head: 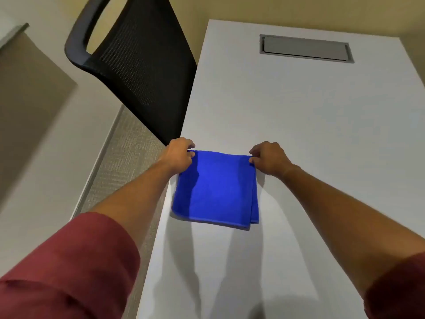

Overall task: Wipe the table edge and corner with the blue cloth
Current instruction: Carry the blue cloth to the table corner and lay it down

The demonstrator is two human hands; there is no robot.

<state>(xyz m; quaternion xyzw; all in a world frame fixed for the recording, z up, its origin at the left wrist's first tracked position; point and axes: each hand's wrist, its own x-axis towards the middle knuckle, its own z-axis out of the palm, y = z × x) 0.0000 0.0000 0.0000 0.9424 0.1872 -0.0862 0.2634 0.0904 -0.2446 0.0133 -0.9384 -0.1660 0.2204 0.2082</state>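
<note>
Lying flat on the white table (322, 134) is the blue cloth (216, 189), folded into a neat square. It sits in the middle of the frame, close to the table's left edge. The folded layers show along its right side and bottom.

The left hand (178, 155) pinches the top left corner of the cloth, with its fingers curled tight on it. The right hand (269, 158) pinches the top right corner the same way. Both arms reach up from the bottom of the frame, and dark red sleeves (69, 268) are pushed back from the wrists.

A black mesh chair (138, 65) stands in the upper left, just beside the table edge. A grey flap (305, 48) is set into the table top in the upper right.
</note>
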